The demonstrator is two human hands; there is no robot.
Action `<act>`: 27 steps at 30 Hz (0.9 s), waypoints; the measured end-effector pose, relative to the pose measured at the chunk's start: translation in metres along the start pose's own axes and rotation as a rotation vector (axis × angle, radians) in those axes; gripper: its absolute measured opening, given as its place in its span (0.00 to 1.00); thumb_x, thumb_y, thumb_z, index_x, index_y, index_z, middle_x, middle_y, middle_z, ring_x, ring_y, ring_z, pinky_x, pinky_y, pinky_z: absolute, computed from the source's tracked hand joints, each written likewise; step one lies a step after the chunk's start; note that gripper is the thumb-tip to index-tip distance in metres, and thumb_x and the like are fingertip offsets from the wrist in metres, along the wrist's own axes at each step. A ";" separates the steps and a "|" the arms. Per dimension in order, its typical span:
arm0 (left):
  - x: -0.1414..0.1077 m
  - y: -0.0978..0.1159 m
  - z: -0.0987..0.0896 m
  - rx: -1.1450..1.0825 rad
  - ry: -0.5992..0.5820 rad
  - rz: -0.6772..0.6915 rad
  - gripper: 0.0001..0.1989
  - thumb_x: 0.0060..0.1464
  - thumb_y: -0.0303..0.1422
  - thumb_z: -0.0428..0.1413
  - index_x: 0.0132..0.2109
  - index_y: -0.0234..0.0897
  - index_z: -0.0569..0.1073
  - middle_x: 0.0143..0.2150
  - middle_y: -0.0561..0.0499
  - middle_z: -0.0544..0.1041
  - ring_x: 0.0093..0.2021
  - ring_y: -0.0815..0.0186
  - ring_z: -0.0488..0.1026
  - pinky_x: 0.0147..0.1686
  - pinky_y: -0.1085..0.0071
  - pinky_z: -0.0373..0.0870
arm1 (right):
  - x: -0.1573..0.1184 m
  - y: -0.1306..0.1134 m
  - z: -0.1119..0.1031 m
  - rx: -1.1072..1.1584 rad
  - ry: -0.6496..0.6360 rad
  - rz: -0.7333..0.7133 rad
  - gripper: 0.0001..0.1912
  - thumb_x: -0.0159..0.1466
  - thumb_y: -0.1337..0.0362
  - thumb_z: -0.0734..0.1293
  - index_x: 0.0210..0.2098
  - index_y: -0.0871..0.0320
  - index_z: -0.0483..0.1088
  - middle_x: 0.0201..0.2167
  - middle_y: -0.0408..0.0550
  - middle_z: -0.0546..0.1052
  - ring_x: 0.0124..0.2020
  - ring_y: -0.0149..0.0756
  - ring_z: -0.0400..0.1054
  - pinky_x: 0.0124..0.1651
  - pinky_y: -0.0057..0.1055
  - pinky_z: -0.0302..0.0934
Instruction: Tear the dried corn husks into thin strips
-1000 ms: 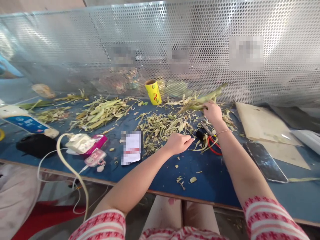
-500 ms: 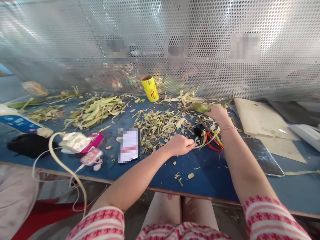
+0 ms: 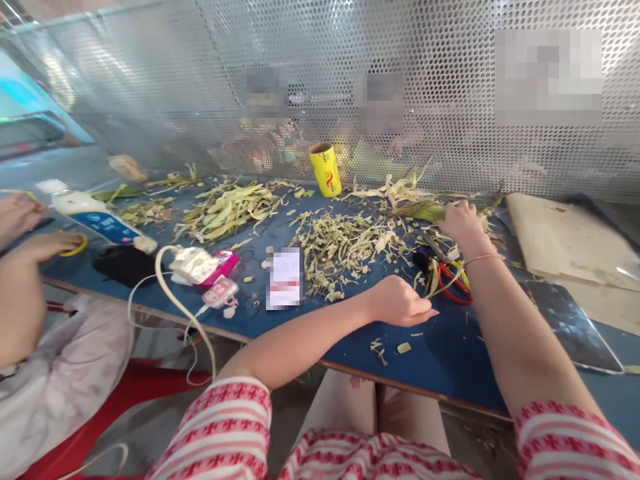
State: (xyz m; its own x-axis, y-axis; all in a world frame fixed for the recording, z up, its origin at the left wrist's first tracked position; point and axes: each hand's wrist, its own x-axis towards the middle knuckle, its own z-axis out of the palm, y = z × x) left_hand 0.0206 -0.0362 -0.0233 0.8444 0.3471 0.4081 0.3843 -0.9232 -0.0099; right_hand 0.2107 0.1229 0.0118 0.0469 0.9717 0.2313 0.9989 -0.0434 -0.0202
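Note:
My left hand (image 3: pixel 400 301) is closed in a pinch above the front of the blue table (image 3: pixel 365 347); what it holds, if anything, is too small to make out. My right hand (image 3: pixel 465 223) reaches to the back right, its fingers closed on a green husk leaf (image 3: pixel 423 211). Just in front of that hand lie scissors with red handles (image 3: pixel 454 285). A pile of short husk scraps (image 3: pixel 345 247) spreads over the middle, behind my left hand. Longer pale husk strips (image 3: pixel 233 210) lie further left.
A yellow cardboard tube (image 3: pixel 326 171) stands at the back. Phone (image 3: pixel 285 279), charger with cables (image 3: pixel 196 265), black pouch (image 3: pixel 127 265) and bottle (image 3: pixel 103 217) are on the left, beside another person's hands (image 3: pixel 47 245). Tablet (image 3: pixel 573 323) and brown paper (image 3: pixel 555 240) lie right.
The view has swung left, bringing another person's hands into sight. My left hand has moved slightly toward the front edge. My right hand still grips the leaf.

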 end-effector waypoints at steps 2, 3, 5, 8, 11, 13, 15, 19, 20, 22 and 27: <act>0.003 0.013 0.000 -0.020 -0.013 0.091 0.25 0.65 0.41 0.40 0.23 0.36 0.67 0.17 0.51 0.70 0.17 0.71 0.66 0.20 0.72 0.52 | 0.001 0.000 0.003 0.007 0.029 -0.011 0.23 0.61 0.62 0.62 0.53 0.67 0.70 0.55 0.70 0.66 0.57 0.61 0.59 0.53 0.53 0.58; 0.005 0.020 0.001 -0.036 -0.030 0.148 0.25 0.65 0.42 0.40 0.23 0.37 0.68 0.16 0.51 0.70 0.16 0.71 0.65 0.20 0.72 0.52 | 0.001 0.000 0.004 0.007 0.035 -0.013 0.23 0.61 0.62 0.62 0.53 0.67 0.70 0.54 0.70 0.66 0.57 0.60 0.58 0.53 0.53 0.57; 0.008 0.033 0.005 -0.078 -0.080 0.265 0.25 0.65 0.42 0.40 0.24 0.37 0.69 0.16 0.51 0.70 0.17 0.71 0.66 0.20 0.72 0.53 | 0.000 0.000 0.003 -0.003 0.037 -0.012 0.22 0.61 0.61 0.62 0.51 0.67 0.71 0.55 0.69 0.65 0.58 0.60 0.58 0.54 0.53 0.56; 0.010 0.045 0.015 -0.123 -0.148 0.349 0.25 0.65 0.42 0.40 0.25 0.38 0.71 0.18 0.51 0.71 0.19 0.70 0.70 0.20 0.71 0.53 | -0.005 -0.005 -0.005 -0.011 0.054 -0.021 0.21 0.62 0.61 0.62 0.51 0.66 0.71 0.55 0.68 0.65 0.58 0.60 0.57 0.55 0.55 0.55; 0.009 0.048 0.023 -0.128 -0.189 0.365 0.25 0.65 0.42 0.40 0.27 0.38 0.73 0.19 0.50 0.73 0.22 0.70 0.73 0.20 0.71 0.54 | -0.007 -0.021 -0.017 0.018 0.113 -0.104 0.21 0.64 0.61 0.61 0.54 0.64 0.68 0.55 0.67 0.65 0.58 0.59 0.56 0.56 0.55 0.55; 0.009 0.047 0.025 -0.122 -0.222 0.364 0.25 0.65 0.42 0.40 0.28 0.39 0.73 0.20 0.50 0.75 0.23 0.70 0.74 0.21 0.71 0.55 | 0.000 -0.039 -0.023 0.045 0.141 -0.204 0.22 0.64 0.62 0.60 0.56 0.62 0.66 0.56 0.65 0.65 0.58 0.57 0.57 0.56 0.54 0.55; 0.009 0.047 0.023 -0.116 -0.254 0.363 0.25 0.65 0.42 0.40 0.28 0.39 0.74 0.22 0.51 0.76 0.25 0.69 0.76 0.21 0.72 0.57 | 0.015 -0.061 -0.025 0.060 0.110 -0.324 0.21 0.64 0.63 0.59 0.56 0.60 0.66 0.56 0.63 0.66 0.58 0.55 0.57 0.57 0.53 0.56; 0.008 0.047 0.018 -0.136 -0.280 0.406 0.21 0.64 0.39 0.43 0.31 0.40 0.76 0.23 0.52 0.77 0.27 0.71 0.77 0.22 0.72 0.60 | 0.064 -0.097 -0.012 0.059 0.019 -0.394 0.23 0.62 0.68 0.59 0.57 0.63 0.65 0.56 0.65 0.66 0.58 0.55 0.59 0.57 0.51 0.58; 0.008 0.046 0.018 -0.142 -0.277 0.412 0.21 0.64 0.38 0.43 0.31 0.40 0.77 0.22 0.52 0.77 0.26 0.72 0.76 0.22 0.72 0.60 | 0.076 -0.103 -0.007 0.060 -0.005 -0.388 0.24 0.62 0.69 0.59 0.58 0.63 0.64 0.58 0.65 0.65 0.59 0.55 0.59 0.57 0.51 0.59; 0.007 0.045 0.019 -0.137 -0.253 0.389 0.22 0.65 0.38 0.42 0.32 0.40 0.77 0.22 0.52 0.77 0.24 0.72 0.75 0.20 0.72 0.61 | 0.096 -0.109 0.007 0.045 -0.058 -0.400 0.27 0.62 0.70 0.59 0.61 0.63 0.61 0.61 0.65 0.63 0.60 0.54 0.58 0.58 0.50 0.59; 0.006 0.042 0.019 -0.028 -0.185 0.373 0.21 0.63 0.34 0.43 0.33 0.44 0.80 0.28 0.52 0.80 0.26 0.70 0.76 0.20 0.70 0.65 | 0.121 -0.110 0.037 -0.009 -0.116 -0.385 0.41 0.60 0.68 0.63 0.70 0.58 0.45 0.71 0.63 0.46 0.65 0.58 0.54 0.59 0.51 0.58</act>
State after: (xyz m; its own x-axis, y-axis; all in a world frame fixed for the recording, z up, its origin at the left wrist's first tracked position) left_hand 0.0487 -0.0695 -0.0383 0.9777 0.0101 0.2100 0.0317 -0.9945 -0.1002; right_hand 0.1064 0.2536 0.0063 -0.3314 0.9372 0.1086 0.9434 0.3272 0.0547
